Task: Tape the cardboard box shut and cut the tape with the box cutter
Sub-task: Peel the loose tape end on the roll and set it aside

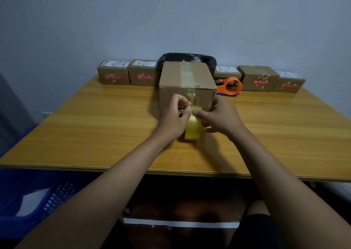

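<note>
I have both hands at the tape roll (192,124), which stands on edge on the surface (95,127) just in front of the cardboard box (187,81). My left hand (175,118) pinches thumb against forefinger at the top of the roll, apparently on the free end of the tape; my right hand (221,118) is curled around the roll's other side, thumb laid across its top, steadying it.

As I judge it, the job is partly along. The box flaps are down, and a clear strip already runs along the top seam and over the near edge onto the front face. Whether that strip is joined to the roll I cannot tell, since the film is transparent and the light is dim. What remains is to press the tape down the front and sever it. I see no box cutter; the only tool is an orange tape dispenser (230,87) lying just right of the box.

Behind the box sits a bin with a black liner (190,57), and to either side of it a row of small parcels (114,74) with red stickers and white shipping labels. The print on them, and the mark on the box front, is too small to read.
</note>
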